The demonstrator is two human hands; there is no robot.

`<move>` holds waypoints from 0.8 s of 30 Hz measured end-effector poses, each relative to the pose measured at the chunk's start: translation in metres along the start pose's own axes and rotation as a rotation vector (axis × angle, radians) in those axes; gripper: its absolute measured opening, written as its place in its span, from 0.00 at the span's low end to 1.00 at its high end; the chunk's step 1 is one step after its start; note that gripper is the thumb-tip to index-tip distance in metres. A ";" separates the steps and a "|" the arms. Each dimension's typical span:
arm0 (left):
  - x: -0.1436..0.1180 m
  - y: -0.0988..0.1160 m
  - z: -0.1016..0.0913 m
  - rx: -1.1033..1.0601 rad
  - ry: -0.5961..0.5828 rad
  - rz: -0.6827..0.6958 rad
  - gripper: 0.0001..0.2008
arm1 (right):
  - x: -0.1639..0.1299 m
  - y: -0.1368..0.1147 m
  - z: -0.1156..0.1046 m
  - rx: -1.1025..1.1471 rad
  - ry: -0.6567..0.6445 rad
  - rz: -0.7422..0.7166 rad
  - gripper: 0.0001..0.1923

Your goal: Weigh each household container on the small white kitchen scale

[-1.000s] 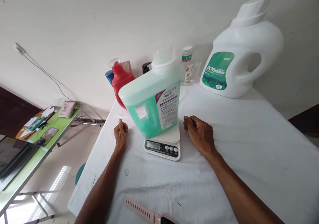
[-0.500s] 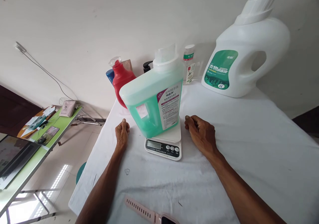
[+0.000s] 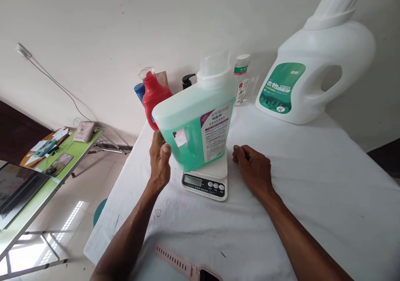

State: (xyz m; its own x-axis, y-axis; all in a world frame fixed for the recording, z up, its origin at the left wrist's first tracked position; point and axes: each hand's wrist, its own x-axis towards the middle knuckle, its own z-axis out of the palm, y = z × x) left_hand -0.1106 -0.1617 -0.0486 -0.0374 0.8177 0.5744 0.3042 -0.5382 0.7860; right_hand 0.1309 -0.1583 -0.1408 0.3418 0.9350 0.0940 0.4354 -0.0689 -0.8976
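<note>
Two hands are at work here, one on each side of the kitchen scale point(image 3: 206, 179). Your left hand point(image 3: 160, 163) is raised off the cloth at the handle side of the green detergent jug point(image 3: 196, 124), fingers loosely curled near the handle cut-out; whether they already grip it you cannot tell from this view. Your right hand point(image 3: 253, 168) rests on the white tablecloth point(image 3: 312, 189) just beside the scale's right edge, fingers folded in, holding nothing.

Between your hands the jug stands on the scale's platform, translucent and nearly full of green liquid, capped in white. Beyond your left hand stand a red bottle point(image 3: 153, 95), a blue container point(image 3: 139, 91) partly hidden behind it, and a black pump dispenser point(image 3: 187, 81). Beyond your right hand stands a small clear bottle point(image 3: 242, 79) with a green band, and further right a large white detergent jug point(image 3: 315, 72), opaque, contents hidden. Close to your forearms lies a pink watch point(image 3: 184, 268).
</note>
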 end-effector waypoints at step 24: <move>0.035 0.027 -0.025 -0.248 0.411 -0.253 0.28 | 0.002 0.001 0.002 0.014 -0.009 0.036 0.24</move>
State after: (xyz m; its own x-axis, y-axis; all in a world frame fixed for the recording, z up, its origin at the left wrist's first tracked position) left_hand -0.1272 -0.1526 -0.0021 -0.4647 0.8077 0.3628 0.0050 -0.4073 0.9133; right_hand 0.1306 -0.1558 -0.1426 0.3492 0.9353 0.0573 0.4114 -0.0981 -0.9062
